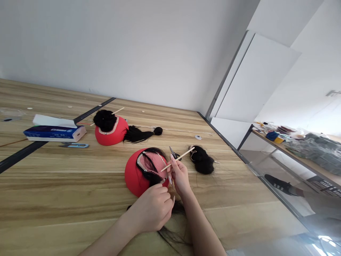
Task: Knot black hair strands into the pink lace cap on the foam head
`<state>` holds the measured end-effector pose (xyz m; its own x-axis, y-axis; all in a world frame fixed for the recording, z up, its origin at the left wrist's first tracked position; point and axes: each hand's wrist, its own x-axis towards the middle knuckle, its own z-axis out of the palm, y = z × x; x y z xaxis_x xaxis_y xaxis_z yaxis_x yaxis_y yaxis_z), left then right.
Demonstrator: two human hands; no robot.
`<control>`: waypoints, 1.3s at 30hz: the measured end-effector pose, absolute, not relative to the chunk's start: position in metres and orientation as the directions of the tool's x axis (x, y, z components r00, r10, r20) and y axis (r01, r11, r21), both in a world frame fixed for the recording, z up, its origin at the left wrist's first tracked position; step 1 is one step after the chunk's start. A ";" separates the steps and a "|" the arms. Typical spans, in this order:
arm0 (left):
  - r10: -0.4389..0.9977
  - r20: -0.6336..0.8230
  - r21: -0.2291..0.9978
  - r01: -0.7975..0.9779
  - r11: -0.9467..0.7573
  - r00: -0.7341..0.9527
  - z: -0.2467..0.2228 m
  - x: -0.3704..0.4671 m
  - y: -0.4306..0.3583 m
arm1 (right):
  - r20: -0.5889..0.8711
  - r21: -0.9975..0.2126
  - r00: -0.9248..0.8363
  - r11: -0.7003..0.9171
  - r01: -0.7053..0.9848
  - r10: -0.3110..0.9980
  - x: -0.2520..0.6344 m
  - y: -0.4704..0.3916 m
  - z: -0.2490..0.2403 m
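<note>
A red dome-shaped form lies on the wooden table, with a pink mesh cap and black hair on it. My right hand is at the form's right edge, fingers pinched round a thin wooden stick that points up and to the right. Just below the form, my left hand is closed at the black hair; its fingertips are partly hidden, and loose strands trail beneath it. Small scissors lie behind my right hand.
Behind stands a second red form with a hair bun and stick; a ponytail lies beside it. A hair bundle is at right. A tissue box and blue snips lie left. A person's shoe shows far right.
</note>
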<state>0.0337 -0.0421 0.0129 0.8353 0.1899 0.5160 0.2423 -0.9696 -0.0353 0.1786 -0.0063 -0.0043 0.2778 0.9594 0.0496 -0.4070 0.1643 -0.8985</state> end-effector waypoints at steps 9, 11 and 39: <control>0.158 0.549 -0.028 0.207 -0.978 0.821 0.012 0.035 -0.043 | 0.037 -0.893 0.227 0.134 -0.429 0.973 0.181 -0.008 -0.004; 0.150 0.547 -0.026 0.196 -0.980 0.823 0.012 0.035 -0.044 | 0.045 -0.895 0.217 0.136 -0.426 0.975 0.182 -0.008 -0.004; 0.138 0.602 -0.039 0.202 -0.979 0.786 0.013 0.033 -0.042 | 0.122 -0.878 0.140 0.172 -0.446 0.983 0.185 -0.007 -0.007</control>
<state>0.0333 -0.0417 0.0126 0.7861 0.1384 0.6024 0.2023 -0.9785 -0.0392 0.1847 -0.0066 -0.0070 0.1399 0.9826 0.1219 -0.4457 0.1725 -0.8784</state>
